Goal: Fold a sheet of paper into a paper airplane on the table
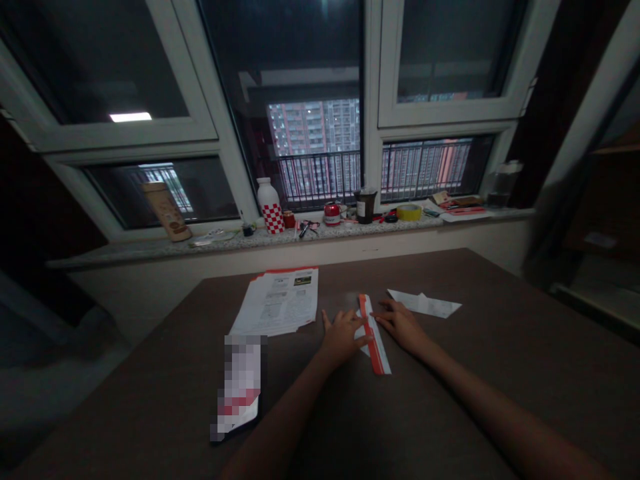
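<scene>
A narrow strip of folded paper (375,341), white with an orange-red band, lies lengthwise before me on the brown table. From its left side my left hand (341,339) reaches over with fingers spread, the fingertips and thumb resting on the strip. A white corner of paper shows beneath the strip on that side. My right hand (401,327) lies low at the strip's right edge, fingers stretched out and one fingertip touching the edge. Just beyond that hand is a flat folded white paper piece (433,305) with pointed ends.
A stack of printed sheets (280,303) lies at the left of the table (480,373). Nearer me is a phone-like object (240,393) with a blurred-out screen. The windowsill (225,244) holds a tan tumbler (166,212), a checkered bottle (271,208), a dark cup (365,205) and yellow tape (409,213).
</scene>
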`<state>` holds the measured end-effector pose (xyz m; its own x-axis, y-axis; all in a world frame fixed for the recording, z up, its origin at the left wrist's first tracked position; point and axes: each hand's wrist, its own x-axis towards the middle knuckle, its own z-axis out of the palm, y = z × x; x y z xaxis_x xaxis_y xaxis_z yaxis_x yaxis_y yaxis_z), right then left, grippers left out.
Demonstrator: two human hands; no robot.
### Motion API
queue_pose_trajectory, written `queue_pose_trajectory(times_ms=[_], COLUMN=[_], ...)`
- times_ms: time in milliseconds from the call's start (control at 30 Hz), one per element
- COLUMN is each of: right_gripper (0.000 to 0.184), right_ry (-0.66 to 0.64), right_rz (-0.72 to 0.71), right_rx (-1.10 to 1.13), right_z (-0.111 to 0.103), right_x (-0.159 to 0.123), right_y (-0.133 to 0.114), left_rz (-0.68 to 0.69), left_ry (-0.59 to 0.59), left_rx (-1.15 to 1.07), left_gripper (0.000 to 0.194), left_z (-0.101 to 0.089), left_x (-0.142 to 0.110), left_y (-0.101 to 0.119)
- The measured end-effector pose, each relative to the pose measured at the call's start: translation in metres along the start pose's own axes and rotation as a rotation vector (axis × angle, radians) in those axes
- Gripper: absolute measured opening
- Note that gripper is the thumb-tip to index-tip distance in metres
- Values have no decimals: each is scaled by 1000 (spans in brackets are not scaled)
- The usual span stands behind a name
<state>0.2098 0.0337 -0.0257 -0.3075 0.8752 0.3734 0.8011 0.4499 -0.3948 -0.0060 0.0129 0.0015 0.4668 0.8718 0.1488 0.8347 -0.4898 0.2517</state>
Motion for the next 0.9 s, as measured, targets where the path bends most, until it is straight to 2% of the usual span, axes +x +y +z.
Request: queue_pose_trajectory(times_ms=[333, 567, 767, 900], right_gripper=[31, 29, 32, 30], right_ry=[26, -5, -19, -42], right_rz=[41, -31, -38, -7], right_rx=[-101, -35, 13, -27], right_z=[1, -9, -12, -10], right_x=[4, -4, -5, -2], right_y=[-5, -11, -14, -12], left_rz=[27, 62, -39, -55], left_ry=[66, 107, 114, 77], left_rx=[-10, -31, -8, 17], left_gripper=[42, 21, 37, 40], left_z=[5, 5, 9, 12], left_x=[0, -1, -1, 2], left_y=[-1, -2, -5, -8])
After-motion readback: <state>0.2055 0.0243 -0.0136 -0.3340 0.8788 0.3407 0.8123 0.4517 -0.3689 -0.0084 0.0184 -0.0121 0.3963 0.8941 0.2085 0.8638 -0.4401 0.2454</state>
